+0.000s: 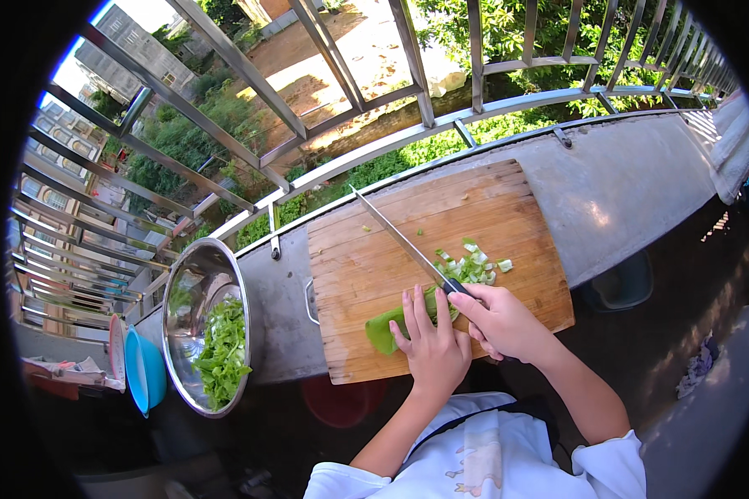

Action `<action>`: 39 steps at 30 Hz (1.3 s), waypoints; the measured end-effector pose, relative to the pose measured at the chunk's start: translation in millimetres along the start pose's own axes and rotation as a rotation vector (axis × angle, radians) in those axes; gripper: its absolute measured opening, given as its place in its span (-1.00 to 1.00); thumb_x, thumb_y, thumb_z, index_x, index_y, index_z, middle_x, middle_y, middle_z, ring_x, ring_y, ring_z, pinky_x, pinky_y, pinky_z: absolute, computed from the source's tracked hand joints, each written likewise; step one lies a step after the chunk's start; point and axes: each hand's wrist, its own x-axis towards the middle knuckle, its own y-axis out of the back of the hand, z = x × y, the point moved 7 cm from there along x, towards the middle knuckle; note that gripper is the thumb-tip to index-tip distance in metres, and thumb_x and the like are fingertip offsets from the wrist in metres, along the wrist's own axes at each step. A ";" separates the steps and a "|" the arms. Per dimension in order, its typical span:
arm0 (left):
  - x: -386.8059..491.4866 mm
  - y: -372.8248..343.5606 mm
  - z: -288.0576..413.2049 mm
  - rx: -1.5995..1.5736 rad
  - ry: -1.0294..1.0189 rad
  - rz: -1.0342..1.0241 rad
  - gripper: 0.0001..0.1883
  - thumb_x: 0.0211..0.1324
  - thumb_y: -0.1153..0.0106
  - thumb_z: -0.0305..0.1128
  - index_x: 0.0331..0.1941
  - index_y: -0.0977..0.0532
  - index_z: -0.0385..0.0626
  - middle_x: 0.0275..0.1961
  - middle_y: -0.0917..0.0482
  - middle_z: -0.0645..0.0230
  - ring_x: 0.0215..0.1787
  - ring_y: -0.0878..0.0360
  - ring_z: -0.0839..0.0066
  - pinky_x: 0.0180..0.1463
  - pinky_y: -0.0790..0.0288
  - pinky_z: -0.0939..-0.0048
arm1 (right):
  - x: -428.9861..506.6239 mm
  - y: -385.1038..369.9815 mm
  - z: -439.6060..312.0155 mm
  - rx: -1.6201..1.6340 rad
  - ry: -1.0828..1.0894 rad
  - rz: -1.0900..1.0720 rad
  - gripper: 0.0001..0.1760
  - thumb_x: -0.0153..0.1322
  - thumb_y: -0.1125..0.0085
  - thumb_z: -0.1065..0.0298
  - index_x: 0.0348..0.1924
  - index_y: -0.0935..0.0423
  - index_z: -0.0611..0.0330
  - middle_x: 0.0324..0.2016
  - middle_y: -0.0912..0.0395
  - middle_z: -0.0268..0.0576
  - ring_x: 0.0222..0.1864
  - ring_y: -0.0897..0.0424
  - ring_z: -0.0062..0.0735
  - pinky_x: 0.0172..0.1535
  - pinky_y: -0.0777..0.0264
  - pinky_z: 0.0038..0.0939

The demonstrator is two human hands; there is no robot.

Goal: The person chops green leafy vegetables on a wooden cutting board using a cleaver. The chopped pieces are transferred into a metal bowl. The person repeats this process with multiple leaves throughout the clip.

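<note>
A wooden cutting board (374, 249) lies on the concrete ledge. My right hand (502, 318) grips the black handle of a kitchen knife (399, 237), its long blade pointing up and left across the board. Spread over a leafy green vegetable (382, 330), my left hand (434, 343) presses it to the board beside the knife's heel. Chopped green and white pieces (471, 265) lie just right of the blade. At the left, a steel bowl (175, 349) holds cut greens (225, 355).
Metal railing (374, 146) runs along the far side of the concrete ledge (624, 168). A blue basin (143, 371) and a pink one (117, 349) stand left of the bowl. Below the ledge are a red basin (343, 402) and a dark tub (621, 284). A whitish cloth (736, 146) hangs far right.
</note>
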 end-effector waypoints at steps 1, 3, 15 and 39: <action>-0.2 0.2 -0.5 -0.023 -0.004 -0.004 -0.42 -0.02 0.05 -0.30 0.16 -0.31 -0.25 0.27 -0.26 -0.03 0.40 -0.09 0.16 0.36 0.36 -0.09 | 2.1 -1.1 1.5 0.042 -0.036 -0.041 -0.60 0.50 0.13 0.15 -0.03 -0.39 0.35 -0.69 -0.38 -0.32 -0.74 -0.32 -0.66 -0.66 -0.23 -0.61; 0.1 -0.1 -1.3 -0.070 -0.016 -0.012 -0.41 -0.03 0.03 -0.31 0.16 -0.31 -0.28 0.25 -0.28 -0.02 0.39 -0.11 0.16 0.37 0.34 -0.06 | -9.1 -1.1 4.6 0.095 -0.035 0.027 -0.61 0.50 0.11 0.15 0.00 -0.39 0.30 -0.74 -0.28 -0.42 -0.80 -0.22 -0.76 -0.76 -0.09 -0.66; -2.8 -3.8 -6.0 -0.091 -0.047 -0.049 -0.32 -0.13 0.08 -0.38 0.16 -0.20 -0.51 0.32 -0.16 -0.14 0.42 -0.02 0.08 0.40 0.31 -0.03 | -97.4 2.3 32.4 0.120 -0.211 0.078 -0.59 0.49 0.05 0.18 0.09 -0.34 0.28 -0.68 -0.30 -0.47 -0.69 -0.25 -0.80 -0.63 -0.16 -0.69; -1.3 2.4 -21.4 -0.047 -0.048 0.003 -0.58 0.16 -0.01 -0.40 0.10 -0.36 -0.31 0.27 -0.29 -0.01 0.35 -0.19 0.18 0.36 0.05 0.05 | -36.2 -6.2 7.2 0.058 -0.080 0.047 -0.63 0.48 0.05 0.18 -0.02 -0.40 0.32 -0.70 -0.26 -0.48 -0.72 -0.20 -0.80 -0.67 -0.08 -0.67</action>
